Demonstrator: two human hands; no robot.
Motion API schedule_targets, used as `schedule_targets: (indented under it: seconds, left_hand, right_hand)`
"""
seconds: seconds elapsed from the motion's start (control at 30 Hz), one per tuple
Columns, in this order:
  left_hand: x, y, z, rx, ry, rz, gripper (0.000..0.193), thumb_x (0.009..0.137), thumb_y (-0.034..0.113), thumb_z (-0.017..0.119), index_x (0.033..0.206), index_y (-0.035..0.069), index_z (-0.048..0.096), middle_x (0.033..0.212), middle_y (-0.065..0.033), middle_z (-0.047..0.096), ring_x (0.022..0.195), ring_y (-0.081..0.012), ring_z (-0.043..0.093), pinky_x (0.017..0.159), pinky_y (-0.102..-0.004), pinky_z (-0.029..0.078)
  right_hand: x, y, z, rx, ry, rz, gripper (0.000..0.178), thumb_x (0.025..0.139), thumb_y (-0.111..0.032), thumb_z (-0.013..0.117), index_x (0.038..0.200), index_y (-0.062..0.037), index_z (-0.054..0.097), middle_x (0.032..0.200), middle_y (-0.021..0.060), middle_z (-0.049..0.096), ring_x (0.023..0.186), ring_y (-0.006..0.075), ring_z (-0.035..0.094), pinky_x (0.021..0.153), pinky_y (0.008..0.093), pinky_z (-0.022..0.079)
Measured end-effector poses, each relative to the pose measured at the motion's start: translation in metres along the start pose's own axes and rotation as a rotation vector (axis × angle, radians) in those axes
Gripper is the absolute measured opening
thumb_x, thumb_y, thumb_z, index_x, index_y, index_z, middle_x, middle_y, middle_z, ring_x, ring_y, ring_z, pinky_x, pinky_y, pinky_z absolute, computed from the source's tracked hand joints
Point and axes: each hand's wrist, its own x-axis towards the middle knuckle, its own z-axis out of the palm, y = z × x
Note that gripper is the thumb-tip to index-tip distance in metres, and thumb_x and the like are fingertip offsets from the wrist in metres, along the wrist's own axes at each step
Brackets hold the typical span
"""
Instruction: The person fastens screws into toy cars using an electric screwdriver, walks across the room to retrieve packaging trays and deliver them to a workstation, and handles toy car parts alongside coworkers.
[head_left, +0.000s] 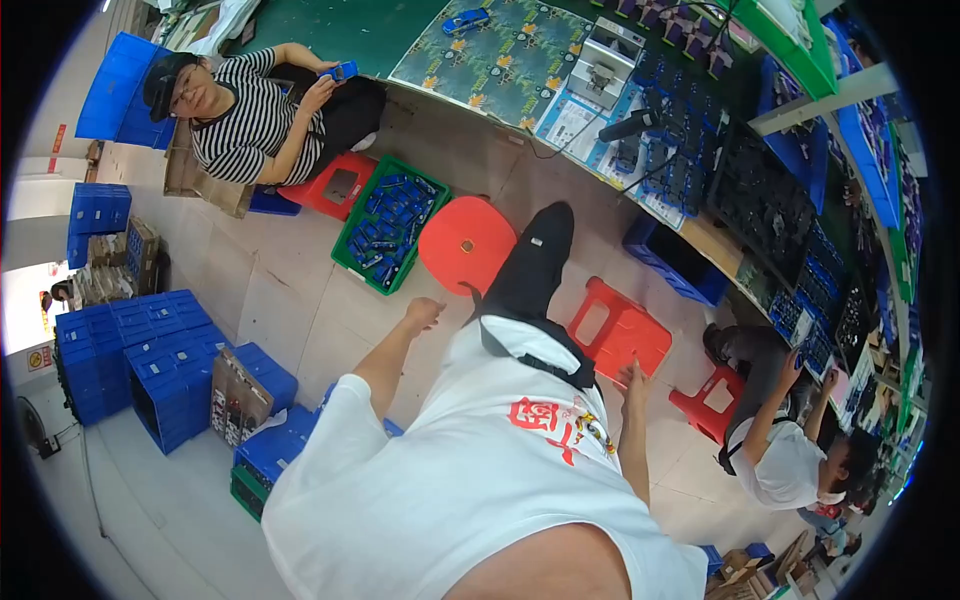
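Observation:
My left hand hangs in the air left of my waist, fingers loosely bent and slightly apart, with nothing seen in it. Close ahead of it are a round red stool and a green crate filled with blue car-shaped pieces. On my other side, my right hand hovers by the edge of a red plastic stool; its fingers are apart and appear to hold nothing. Whether they touch the stool I cannot tell.
A long workbench runs along the front and right, carrying a grey metal fixture and trays of dark parts. A seated co-worker at left holds a blue toy car. Another person works at right. Blue bins stand left.

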Motion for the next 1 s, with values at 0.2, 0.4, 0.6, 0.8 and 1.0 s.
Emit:
schedule_targets:
  seconds: [0.2,0.4,0.6,0.8,1.0]
  left_hand:
    - [0.056,0.086,-0.026,-0.038,-0.034,-0.003,0.026,0.088,0.031,0.068,0.090,0.005,0.066,0.080,-0.0065,0.065,0.063,-0.0181,0.061,0.054,-0.0355,0.048]
    - [0.125,0.200,-0.060,-0.253,0.131,0.149,0.011,0.086,0.014,0.065,0.090,0.006,0.071,0.080,-0.0060,0.069,0.062,-0.0159,0.062,0.055,-0.0308,0.049]
    - [0.140,0.350,-0.125,-0.229,0.273,0.633,0.014,0.091,0.015,0.064,0.096,0.002,0.066,0.079,-0.0047,0.067,0.063,-0.0093,0.060,0.057,-0.0238,0.049]
    - [0.205,0.447,-0.132,0.178,0.686,1.022,0.015,0.086,0.019,0.068,0.084,0.004,0.066,0.072,-0.0141,0.064,0.064,-0.0281,0.063,0.060,-0.0354,0.049]
    - [0.229,0.450,-0.135,0.341,0.888,1.325,0.017,0.080,0.013,0.071,0.070,0.009,0.057,0.059,-0.0059,0.051,0.051,-0.0259,0.053,0.046,-0.0357,0.038]
  right_hand:
    - [0.032,-0.056,0.059,0.094,0.094,-0.116,0.039,0.095,-0.036,0.062,0.097,0.0026,0.064,0.088,0.0113,0.067,0.073,0.0163,0.065,0.062,0.0294,0.055]
    - [0.092,-0.187,0.219,0.099,-0.211,-0.358,0.029,0.094,-0.021,0.064,0.109,0.0039,0.063,0.094,0.0103,0.069,0.083,0.0163,0.067,0.075,0.0285,0.055]
    - [0.100,-0.291,0.322,0.053,-0.087,-0.486,0.050,0.085,-0.014,0.075,0.128,0.0007,0.053,0.116,0.0122,0.063,0.103,0.0187,0.062,0.089,0.0310,0.051]
    - [0.143,-0.328,0.340,0.149,0.184,-0.774,0.067,0.081,-0.003,0.074,0.137,0.0043,0.038,0.129,0.0173,0.054,0.123,0.0253,0.051,0.106,0.0385,0.040]
    - [0.206,-0.356,0.336,0.487,-0.110,-1.027,0.044,0.098,-0.023,0.055,0.129,0.0053,0.042,0.121,0.0222,0.058,0.110,0.0354,0.059,0.102,0.0539,0.044]
